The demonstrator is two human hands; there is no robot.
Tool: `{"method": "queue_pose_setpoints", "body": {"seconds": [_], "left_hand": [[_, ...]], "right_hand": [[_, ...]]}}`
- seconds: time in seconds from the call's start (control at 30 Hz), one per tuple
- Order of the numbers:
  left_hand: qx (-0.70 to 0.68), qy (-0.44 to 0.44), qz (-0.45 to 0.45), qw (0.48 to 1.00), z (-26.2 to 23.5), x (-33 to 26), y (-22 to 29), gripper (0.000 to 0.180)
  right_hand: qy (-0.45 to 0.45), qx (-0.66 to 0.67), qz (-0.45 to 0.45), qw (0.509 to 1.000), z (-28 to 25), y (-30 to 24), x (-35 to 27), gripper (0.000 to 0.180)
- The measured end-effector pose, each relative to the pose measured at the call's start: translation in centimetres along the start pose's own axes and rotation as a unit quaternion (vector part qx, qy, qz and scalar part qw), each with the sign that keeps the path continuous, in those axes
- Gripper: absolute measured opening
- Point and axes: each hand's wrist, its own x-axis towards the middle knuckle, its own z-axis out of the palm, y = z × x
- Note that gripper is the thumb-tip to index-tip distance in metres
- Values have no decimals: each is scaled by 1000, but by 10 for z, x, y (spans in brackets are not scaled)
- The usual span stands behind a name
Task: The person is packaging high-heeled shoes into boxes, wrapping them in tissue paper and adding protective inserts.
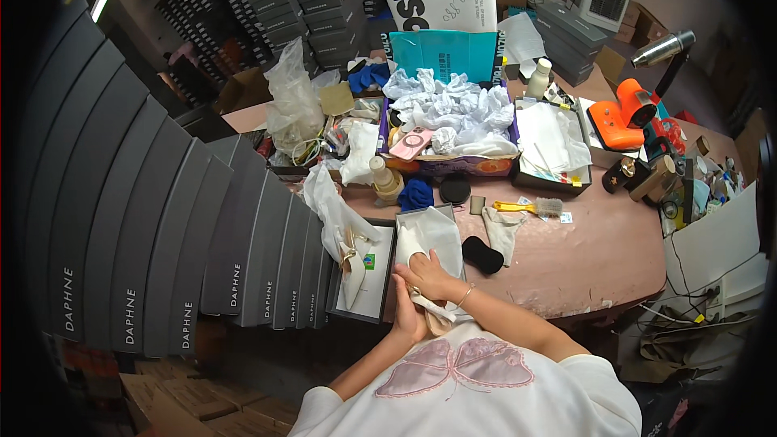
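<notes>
Close to my body, at the table's front edge, a white shoe (427, 305) with a beige inside is between my two hands. My left hand (410, 317) wraps its near left side. Across the top lies my right hand (435, 277), fingers pressed around it and partly covering the shoe. Just left, an open grey shoebox (332, 298) holds another white shoe (354, 285) with a gold-coloured buckle. White tissue paper (348, 222) spills out over that box's far side. Beyond my hands more white paper (441, 235) lies in the box's other half.
Tall stacks of grey shoeboxes (174, 235) crowd the left. On the table are a yellow-handled brush (530, 207), a black pad (482, 255), a beige cloth (503, 235), a blue cloth (415, 194) and a bottle (387, 182). Behind stands a carton of crumpled paper (453, 109); an orange device (619, 121) is right.
</notes>
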Motion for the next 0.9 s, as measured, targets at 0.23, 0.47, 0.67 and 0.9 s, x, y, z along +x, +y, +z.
{"method": "queue_pose_setpoints", "body": {"seconds": [0.23, 0.47, 0.67, 0.9], "left_hand": [[59, 27, -65, 996, -28, 57, 35, 62], [97, 60, -18, 993, -19, 59, 51, 53], [202, -37, 44, 978, 1, 50, 63, 45], [141, -47, -1, 989, 0, 67, 40, 47]], "right_hand": [[-25, 27, -9, 999, -12, -33, -31, 68], [24, 10, 5, 1000, 1, -39, -14, 77], [107, 50, -92, 989, -4, -46, -71, 76], [21, 5, -26, 999, -18, -23, -41, 71]]}}
